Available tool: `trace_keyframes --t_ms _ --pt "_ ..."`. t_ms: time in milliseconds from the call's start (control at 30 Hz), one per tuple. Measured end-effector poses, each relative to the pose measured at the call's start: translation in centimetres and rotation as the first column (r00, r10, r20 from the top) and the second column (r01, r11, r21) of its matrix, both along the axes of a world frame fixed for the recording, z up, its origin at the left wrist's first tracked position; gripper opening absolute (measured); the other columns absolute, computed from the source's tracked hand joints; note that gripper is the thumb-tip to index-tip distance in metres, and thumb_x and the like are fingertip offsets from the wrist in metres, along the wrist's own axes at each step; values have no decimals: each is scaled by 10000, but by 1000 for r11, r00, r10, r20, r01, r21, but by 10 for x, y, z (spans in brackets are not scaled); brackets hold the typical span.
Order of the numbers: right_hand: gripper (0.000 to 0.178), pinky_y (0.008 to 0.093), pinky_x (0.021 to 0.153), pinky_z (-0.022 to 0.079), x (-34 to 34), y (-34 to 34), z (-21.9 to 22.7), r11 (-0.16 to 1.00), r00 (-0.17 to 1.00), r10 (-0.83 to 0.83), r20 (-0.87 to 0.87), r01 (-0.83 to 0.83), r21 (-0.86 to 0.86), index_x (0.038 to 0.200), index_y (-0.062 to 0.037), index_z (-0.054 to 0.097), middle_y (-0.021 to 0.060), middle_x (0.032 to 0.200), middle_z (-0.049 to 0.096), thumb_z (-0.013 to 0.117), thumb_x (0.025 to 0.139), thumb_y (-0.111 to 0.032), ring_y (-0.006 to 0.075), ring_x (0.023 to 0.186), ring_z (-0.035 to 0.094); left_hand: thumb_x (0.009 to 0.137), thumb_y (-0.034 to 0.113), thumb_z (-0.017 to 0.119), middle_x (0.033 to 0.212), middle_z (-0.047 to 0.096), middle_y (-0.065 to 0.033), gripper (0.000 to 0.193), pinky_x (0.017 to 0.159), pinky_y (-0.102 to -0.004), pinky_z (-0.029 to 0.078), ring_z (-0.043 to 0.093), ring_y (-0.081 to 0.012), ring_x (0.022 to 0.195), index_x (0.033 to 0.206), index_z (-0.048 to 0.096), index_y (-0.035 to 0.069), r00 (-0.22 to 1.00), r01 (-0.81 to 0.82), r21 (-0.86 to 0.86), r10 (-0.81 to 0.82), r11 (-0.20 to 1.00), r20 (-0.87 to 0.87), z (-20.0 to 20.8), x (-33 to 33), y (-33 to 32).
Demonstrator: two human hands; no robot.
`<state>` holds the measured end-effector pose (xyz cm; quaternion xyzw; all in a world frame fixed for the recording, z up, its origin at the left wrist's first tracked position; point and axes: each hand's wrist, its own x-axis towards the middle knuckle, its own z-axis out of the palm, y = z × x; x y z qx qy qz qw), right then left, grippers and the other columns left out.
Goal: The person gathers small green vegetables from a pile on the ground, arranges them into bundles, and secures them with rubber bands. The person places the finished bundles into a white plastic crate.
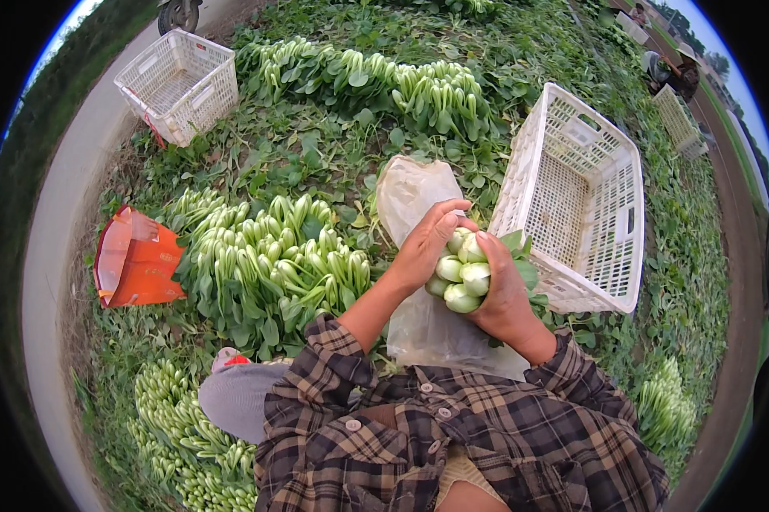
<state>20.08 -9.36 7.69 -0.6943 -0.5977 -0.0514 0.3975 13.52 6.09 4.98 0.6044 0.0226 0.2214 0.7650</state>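
Viewing from the head: left hand (425, 249) and right hand (505, 300), fingers clamped around a bunch of greens (463, 275) over translucent plastic (431, 328). Surface: leaf-strewn field (312, 158), white crate (613, 235) at right. Surroundings: outdoors, pale path (47, 290) along left.

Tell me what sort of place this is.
Probably a vegetable field: heaps of leafy greens lie on the plant-covered ground, white plastic crates stand nearby, and a pale road runs along the left edge.
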Motion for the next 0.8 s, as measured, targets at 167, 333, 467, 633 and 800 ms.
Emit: trace_keyframes --t_ms 167,333,467,633,800 --pt "966 444 933 439 -1 1 -4 999 998 -37 54 38 -26 1377 -79 305 213 1317 437 850 581 -126 400 1130 509 1019 248 416 984 593 -56 361 906 -274 417 542 -129 944 1325 421 57 993 -58 153 72 986 -90 3 10 1" --pt "957 443 927 440 -1 2 -3 998 997 -42 66 45 -45 1374 -77 310 212 1307 441 849 583 -126 397 1127 511 1021 301 408 1026 593 -68 410 912 -279 420 552 -148 963 1345 406 49 995 -49 166 63 985 -78 -4 11 2" --pt "958 442 920 442 2 -3 -1 999 999 -46 -14 46 -11 1375 -73 302 209 1297 446 847 589 -125 394 1119 514 990 462 397 1321 495 -153 616 1035 -339 360 491 -227 1200 1428 325 35 994 101 -188 -107 977 -22 -6 -6 2" --pt "1000 469 916 420 -5 2 -1 999 996 -8 89 12 -52 1393 -74 219 239 1299 411 832 608 -172 407 1118 486 953 573 359 1364 432 -155 732 1092 -362 275 408 -254 1281 1397 379 -8 999 -33 140 36 990 -19 -8 -24 -11" --pt "974 477 912 416 5 -5 -5 997 987 -36 156 47 -65 1390 -88 233 219 1260 438 821 619 -182 396 1091 503 970 402 458 1221 534 -120 476 1035 -326 332 476 -212 1184 1217 514 0 999 -50 1 50 999 -4 -11 -4 -21"
